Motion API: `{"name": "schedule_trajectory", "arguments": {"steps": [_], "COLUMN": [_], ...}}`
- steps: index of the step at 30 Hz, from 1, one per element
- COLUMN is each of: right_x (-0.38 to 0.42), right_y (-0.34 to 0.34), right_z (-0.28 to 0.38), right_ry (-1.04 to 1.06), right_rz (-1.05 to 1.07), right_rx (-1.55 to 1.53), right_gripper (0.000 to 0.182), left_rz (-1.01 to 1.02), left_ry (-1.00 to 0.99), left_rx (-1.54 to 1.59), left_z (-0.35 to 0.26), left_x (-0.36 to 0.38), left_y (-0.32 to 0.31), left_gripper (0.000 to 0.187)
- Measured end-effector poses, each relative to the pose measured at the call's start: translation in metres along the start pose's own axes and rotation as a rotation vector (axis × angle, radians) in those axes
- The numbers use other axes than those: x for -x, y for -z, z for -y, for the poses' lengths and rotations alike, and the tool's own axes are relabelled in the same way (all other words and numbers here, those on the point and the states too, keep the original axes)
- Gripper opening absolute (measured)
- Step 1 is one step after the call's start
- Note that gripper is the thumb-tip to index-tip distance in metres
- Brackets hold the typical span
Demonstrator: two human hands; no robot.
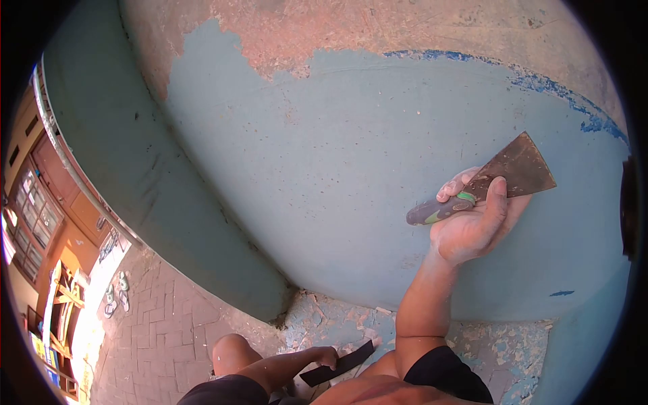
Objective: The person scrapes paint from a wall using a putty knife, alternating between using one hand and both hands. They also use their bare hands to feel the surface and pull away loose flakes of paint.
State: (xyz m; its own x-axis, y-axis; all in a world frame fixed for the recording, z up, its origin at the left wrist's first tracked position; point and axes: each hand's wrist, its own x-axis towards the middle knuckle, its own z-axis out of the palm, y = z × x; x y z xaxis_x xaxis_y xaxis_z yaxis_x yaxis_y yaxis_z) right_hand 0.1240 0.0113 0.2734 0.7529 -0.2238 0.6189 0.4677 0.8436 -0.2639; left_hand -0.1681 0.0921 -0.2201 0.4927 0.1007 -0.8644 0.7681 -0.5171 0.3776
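Observation:
My right hand [478, 223] is raised before the blue-painted wall [324, 155], closed on a paint scraper [509, 169]. Its broad, stained metal blade points up and right, with my thumb against the blade. The grey and green handle sticks out to the left, past my fingers. Pale dust coats the hand. Low down beside my knee, my left hand [327, 356] is closed around a dark flat strip [351, 360], whose kind I cannot make out. Most of that hand's fingers are hidden from above.
Bare, reddish plaster [304, 30] shows above the ragged paint edge. A blue side wall [128, 155] stands at left. Paint flakes litter the floor [314, 320] below. Beyond lie brick paving [162, 307], sandals [123, 290], a wooden rack [64, 310] and a house door [67, 189].

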Motion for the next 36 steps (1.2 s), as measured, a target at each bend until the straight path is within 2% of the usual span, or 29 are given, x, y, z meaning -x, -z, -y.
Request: {"name": "schedule_trajectory", "arguments": {"steps": [1,2,3,5,6,8,9,11,13,14,16,17,19,21,23,25,26,28,29,31,32,34,36], "right_x": [0.001,0.003,0.004,0.007,0.008,0.013,0.014,0.017,0.02,0.022,0.029,0.034,0.045,0.054,0.067,0.079,0.087,0.099,0.103,0.113,0.117,0.123,0.129], "right_y": [-0.003,-0.005,-0.006,-0.004,-0.006,-0.009,-0.011,-0.015,-0.021,-0.026,-0.033,-0.039,-0.053,-0.061,-0.075,-0.087,-0.093,-0.104,-0.106,-0.113,-0.117,-0.123,-0.13], "right_z": [0.002,0.001,0.0,0.002,0.001,0.002,0.003,0.004,0.003,-0.001,-0.008,-0.009,-0.01,-0.015,-0.018,-0.019,-0.019,-0.015,-0.013,-0.007,-0.004,0.005,0.016], "right_ry": [-0.01,-0.017,-0.028,-0.046,-0.058,-0.076,-0.084,-0.099,-0.132,-0.135,-0.152,-0.156,-0.189,-0.206,-0.234,-0.261,-0.282,-0.286,-0.281,-0.253,-0.23,-0.18,-0.228], "right_rz": [-0.014,-0.016,-0.014,-0.014,0.0,0.007,0.014,0.025,0.115,0.122,0.233,0.228,0.252,0.296,0.325,0.349,0.338,0.342,0.382,0.424,0.435,0.454,0.488], "right_rx": [0.009,-0.004,-0.017,-0.042,-0.055,-0.073,-0.08,-0.093,-0.116,-0.113,-0.133,-0.121,-0.129,-0.174,-0.217,-0.169,-0.119,-0.063,-0.039,0.01,0.048,0.116,0.275], "right_gripper": [0.027,0.027,0.027,0.028,0.03,0.031,0.034,0.036,0.039,0.039,0.04,0.04,0.053,0.05,0.044,0.042,0.042,0.042,0.042,0.043,0.045,0.047,0.061], "left_rz": [0.103,0.074,0.146,0.311,0.303,0.305,0.212,-0.059,-0.472,-0.515,-0.604,-0.697,-0.764,-0.825,-0.933,-0.744,-0.747,-0.657,-0.642,-0.937,-0.91,-0.986,-0.927], "left_ry": [0.098,0.129,0.116,0.16,0.16,0.326,0.26,0.103,-0.115,-0.174,-0.303,-0.433,-0.525,-0.647,-0.954,-1.267,-1.267,-1.516,-1.531,-1.437,-1.465,-1.505,-1.563], "left_rx": [0.001,0.226,0.373,0.307,0.316,-0.056,-0.331,-0.339,-0.191,-0.121,0.011,0.023,0.059,0.277,0.533,0.967,0.985,1.101,1.108,0.811,0.815,0.865,0.881], "left_z": [0.006,0.015,0.014,0.019,0.011,-0.009,0.024,0.009,-0.001,-0.014,-0.057,-0.073,-0.105,-0.138,-0.156,-0.173,-0.175,-0.178,-0.177,-0.172,-0.171,-0.173,-0.173], "left_x": [0.004,0.01,0.026,0.029,0.038,0.058,0.013,0.036,0.049,0.054,0.096,0.111,0.151,0.194,0.223,0.271,0.291,0.323,0.331,0.343,0.345,0.346,0.345], "left_y": [0.003,0.007,0.019,0.032,0.041,0.054,0.051,0.076,0.103,0.125,0.167,0.183,0.213,0.224,0.225,0.227,0.226,0.224,0.221,0.218,0.22,0.221,0.219], "left_gripper": [0.062,0.062,0.071,0.086,0.086,0.101,0.112,0.117,0.105,0.107,0.092,0.071,0.045,0.034,0.035,0.036,0.036,0.037,0.037,0.037,0.037,0.035,0.035]}}
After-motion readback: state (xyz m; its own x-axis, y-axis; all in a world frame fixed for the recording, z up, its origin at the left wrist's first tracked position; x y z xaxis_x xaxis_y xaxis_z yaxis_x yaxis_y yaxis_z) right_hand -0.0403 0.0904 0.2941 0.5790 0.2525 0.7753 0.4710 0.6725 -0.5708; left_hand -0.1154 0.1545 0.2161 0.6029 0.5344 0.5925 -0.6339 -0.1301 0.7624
